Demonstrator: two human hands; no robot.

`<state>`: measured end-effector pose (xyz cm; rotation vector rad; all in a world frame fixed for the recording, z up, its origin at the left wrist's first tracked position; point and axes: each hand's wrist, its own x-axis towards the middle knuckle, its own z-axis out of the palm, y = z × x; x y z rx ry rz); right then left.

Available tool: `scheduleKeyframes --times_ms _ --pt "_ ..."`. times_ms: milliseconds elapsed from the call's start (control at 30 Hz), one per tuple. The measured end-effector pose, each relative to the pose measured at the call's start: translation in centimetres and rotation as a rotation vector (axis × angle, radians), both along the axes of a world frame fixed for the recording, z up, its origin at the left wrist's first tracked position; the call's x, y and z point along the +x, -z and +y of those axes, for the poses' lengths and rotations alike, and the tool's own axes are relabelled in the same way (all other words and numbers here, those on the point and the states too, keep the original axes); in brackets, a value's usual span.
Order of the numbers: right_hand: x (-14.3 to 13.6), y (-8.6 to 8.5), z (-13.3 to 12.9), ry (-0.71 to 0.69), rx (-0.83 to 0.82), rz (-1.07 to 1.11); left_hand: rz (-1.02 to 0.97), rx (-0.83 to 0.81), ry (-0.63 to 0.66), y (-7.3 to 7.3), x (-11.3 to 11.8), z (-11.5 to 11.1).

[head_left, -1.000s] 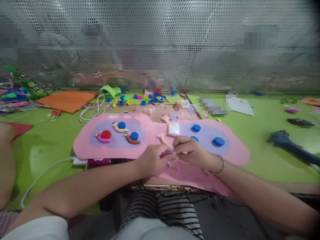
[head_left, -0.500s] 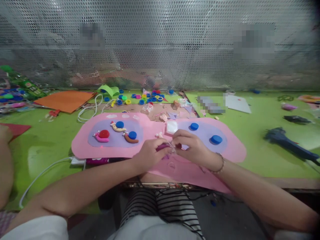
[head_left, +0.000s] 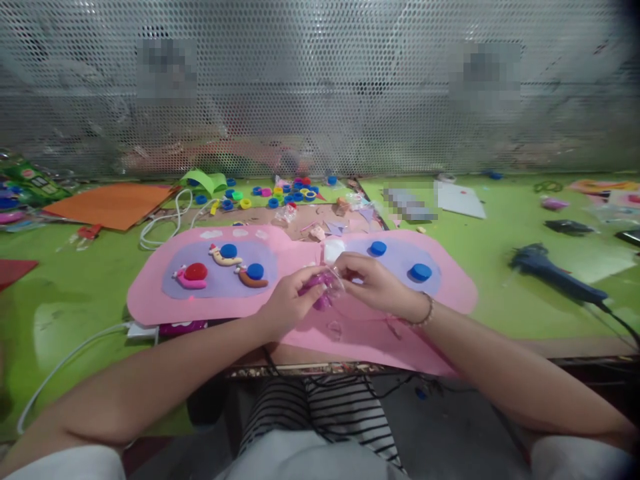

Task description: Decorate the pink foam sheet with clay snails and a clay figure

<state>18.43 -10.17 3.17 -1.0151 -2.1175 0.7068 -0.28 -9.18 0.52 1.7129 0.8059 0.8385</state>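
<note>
Over the middle of a pink paper shape point(head_left: 143, 303), my left hand point(head_left: 285, 303) grips a clear plastic packet with purple modelling clay point(head_left: 323, 301) inside. My right hand point(head_left: 373, 285) pinches the packet's clear plastic; its fingertips are partly hidden. To the left, clay snails with bottle-cap shells lie on a lavender oval point(head_left: 175, 253): a pink snail point(head_left: 195, 275) with a red cap, a cream snail point(head_left: 225, 256) and a brown snail point(head_left: 254, 276) with blue caps. Two blue bottle caps point(head_left: 421, 272) sit on the right lavender oval. A small white piece point(head_left: 334, 251) lies just beyond my hands.
A dark blue glue gun point(head_left: 555, 272) with a cord lies at the right. Farther back are scattered bottle caps point(head_left: 297, 197), an orange sheet point(head_left: 110, 207), a white cable point(head_left: 180, 220) and a white card point(head_left: 460, 199). Behind the table stands a perforated metal panel point(head_left: 320, 87).
The camera view has shifted slightly to the right. Between my hands the packet has turned, and more of its purple clay and clear plastic shows. The co-worker's arm at far left has left the view.
</note>
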Motion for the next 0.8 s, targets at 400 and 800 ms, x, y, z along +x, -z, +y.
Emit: scheduleKeyframes --times_ms 400,800 --pt "-0.2 0.6 0.3 0.105 -0.157 0.17 -0.03 -0.083 -0.035 -0.7 0.1 0.3" --pt "-0.2 1.2 0.2 0.014 0.067 -0.085 -0.066 -0.132 -0.039 0.1 0.4 -0.2"
